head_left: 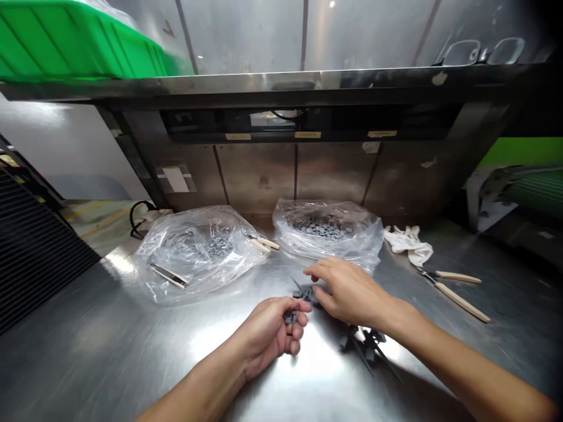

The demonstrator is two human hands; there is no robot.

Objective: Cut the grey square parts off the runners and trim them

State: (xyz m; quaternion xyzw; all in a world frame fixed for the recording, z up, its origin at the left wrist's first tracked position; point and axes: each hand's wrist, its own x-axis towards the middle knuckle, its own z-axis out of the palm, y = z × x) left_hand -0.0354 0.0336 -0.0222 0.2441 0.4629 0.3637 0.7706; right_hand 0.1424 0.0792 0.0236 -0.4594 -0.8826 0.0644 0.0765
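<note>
Firstly, left fingers (295, 332): curled inward, a small dark grey moulded piece (290, 317) being gripped against the thumb.

Right fingers (321, 275): held slightly spread above a spiky dark grey cluster (305, 293); whether it is pinched cannot be told.

Hands: the left hand (264, 334) and right hand (352, 291) are held close together above the counter.

Loose parts: a second thin-armed dark grey tangle (363, 346) is left lying on the counter, just beside the right hand.

Counter: brushed stainless steel (88, 334), brightly reflective.

Bags: two clear, crinkled plastic bags (197, 255) are seen ahead, the right one (325, 228) visibly filled with small dark grey pieces.

Tools: three pale wooden-handled metal tools are counted: one on the left bag (169, 275), one between the bags (264, 242), and pliers (453, 296) at right.

Cloth: one crumpled white cloth (409, 243) is placed beside the right bag.

Shelf: one green plastic crate (65, 41) is set above.
</note>
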